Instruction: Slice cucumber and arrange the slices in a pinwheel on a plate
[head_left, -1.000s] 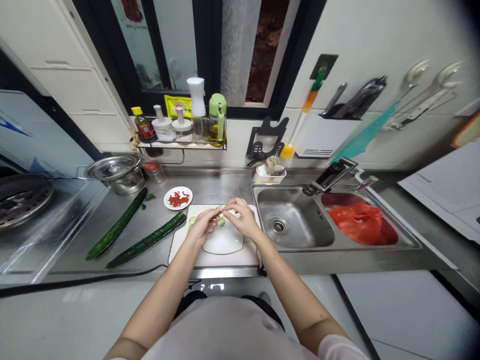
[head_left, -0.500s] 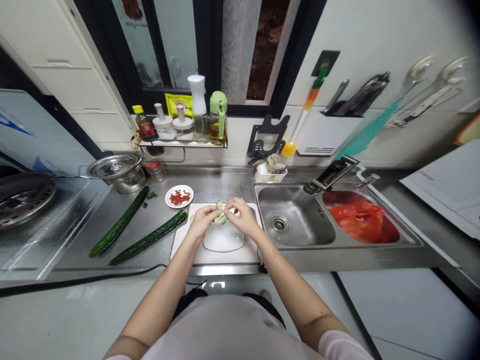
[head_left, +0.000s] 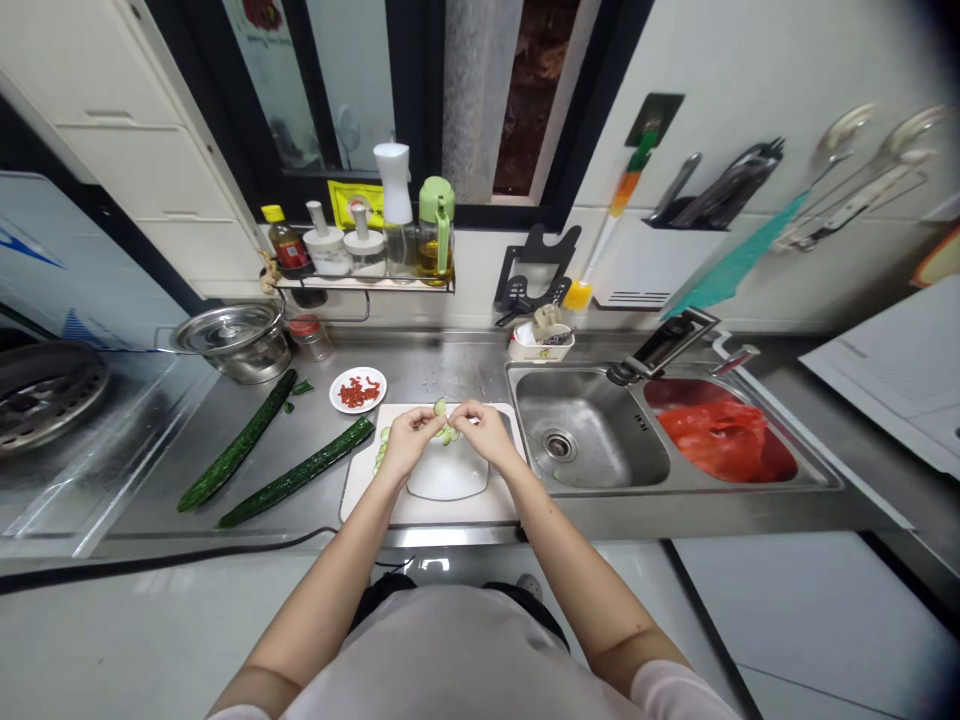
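My left hand (head_left: 411, 438) is closed in a pinch on a thin cucumber slice (head_left: 439, 407). Fingertips of my right hand (head_left: 480, 430) are pressed together right beside it; whatever they hold is too small to make out. Both hands are above a white plate (head_left: 448, 480), where more pale green slices show under the fingers. That plate rests on a light cutting board (head_left: 367, 505). More cucumber slices (head_left: 381, 452) lie on the board's left side, partly hidden by my left hand. A cut cucumber (head_left: 300, 478) lies just left of the board.
Farther left are another cucumber (head_left: 240, 440) and a lidded steel pot (head_left: 240, 350). A small dish (head_left: 376, 397) of red bits stands behind the board. To the right is the double sink (head_left: 600, 430), with a red bag (head_left: 716, 440) in one basin. Bottles line a shelf (head_left: 367, 285).
My hands stay over the plate with only small finger movements. My left hand has tilted slightly, and more slices show beside it. The view has shifted a little.
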